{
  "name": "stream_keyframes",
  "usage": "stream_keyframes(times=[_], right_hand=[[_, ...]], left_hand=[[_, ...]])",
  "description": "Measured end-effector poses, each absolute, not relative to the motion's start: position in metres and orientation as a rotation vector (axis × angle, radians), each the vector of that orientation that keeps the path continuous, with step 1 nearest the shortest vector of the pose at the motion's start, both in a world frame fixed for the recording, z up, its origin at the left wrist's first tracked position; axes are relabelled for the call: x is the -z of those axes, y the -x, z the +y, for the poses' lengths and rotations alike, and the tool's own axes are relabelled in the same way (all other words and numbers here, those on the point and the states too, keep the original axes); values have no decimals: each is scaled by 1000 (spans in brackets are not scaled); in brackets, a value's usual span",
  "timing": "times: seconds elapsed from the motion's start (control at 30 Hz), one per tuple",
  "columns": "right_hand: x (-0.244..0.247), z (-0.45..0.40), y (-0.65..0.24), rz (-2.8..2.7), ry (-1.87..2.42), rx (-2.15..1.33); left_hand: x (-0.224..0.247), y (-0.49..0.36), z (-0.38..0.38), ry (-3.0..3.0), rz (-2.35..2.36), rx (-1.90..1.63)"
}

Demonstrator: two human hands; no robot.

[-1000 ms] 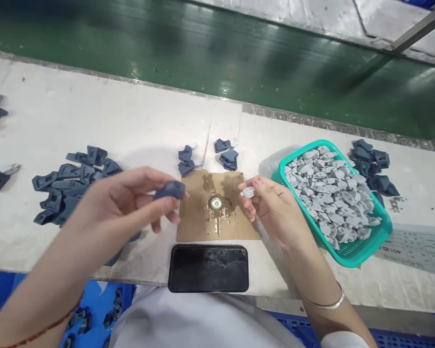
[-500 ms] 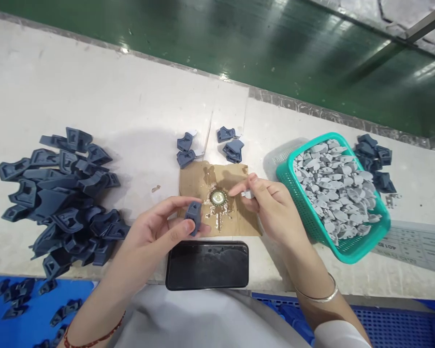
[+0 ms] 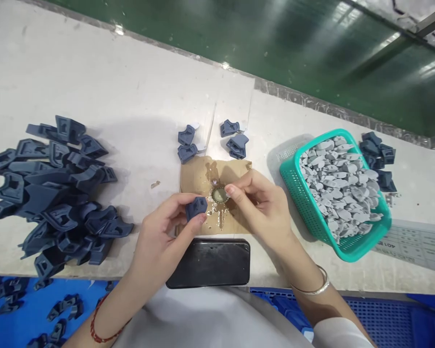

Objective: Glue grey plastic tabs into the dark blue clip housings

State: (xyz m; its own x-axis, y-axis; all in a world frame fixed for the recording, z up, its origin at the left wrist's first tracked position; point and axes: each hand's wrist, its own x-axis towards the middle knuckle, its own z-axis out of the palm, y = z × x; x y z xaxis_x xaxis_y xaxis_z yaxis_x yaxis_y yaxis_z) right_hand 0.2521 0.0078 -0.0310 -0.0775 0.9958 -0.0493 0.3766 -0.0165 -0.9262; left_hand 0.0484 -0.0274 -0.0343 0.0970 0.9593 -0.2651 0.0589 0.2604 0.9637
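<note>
Nearby, the left hand [image 3: 163, 239] partly hides a phone [image 3: 221, 263] beside the cardboard [image 3: 193, 176].

Matt plastic, wet gloss and polished metal

The slate-blue block [image 3: 195, 208] looks like matt moulded plastic, as does the heaped pile of blocks [image 3: 49, 188]. Pale-grey pieces [image 3: 337, 183] look dull and plastic inside a smooth, perforated green plastic basket [image 3: 353, 253]. The brown cardboard [image 3: 195, 176] is matt, with glossy wet splashes. The phone [image 3: 217, 263] has a shiny black screen; the bangle [image 3: 322, 288] is polished silvery metal. The green belt [image 3: 210, 36] is smooth and reflective, the white tabletop [image 3: 130, 92] scuffed.
</note>
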Motion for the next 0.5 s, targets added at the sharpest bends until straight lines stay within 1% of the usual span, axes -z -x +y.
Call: stream_keyframes(times=[0.17, 0.3, 0.5], right_hand=[[33, 7, -248, -1823, 1434, -897], [33, 8, -247, -1974, 1431, -846], [33, 6, -249, -1964, 1451, -817]], left_hand=[[41, -52, -30, -1227, 1301, -946], [42, -52, -32, -1268, 1334, -890], [44, -52, -33, -1307, 1316, -903]])
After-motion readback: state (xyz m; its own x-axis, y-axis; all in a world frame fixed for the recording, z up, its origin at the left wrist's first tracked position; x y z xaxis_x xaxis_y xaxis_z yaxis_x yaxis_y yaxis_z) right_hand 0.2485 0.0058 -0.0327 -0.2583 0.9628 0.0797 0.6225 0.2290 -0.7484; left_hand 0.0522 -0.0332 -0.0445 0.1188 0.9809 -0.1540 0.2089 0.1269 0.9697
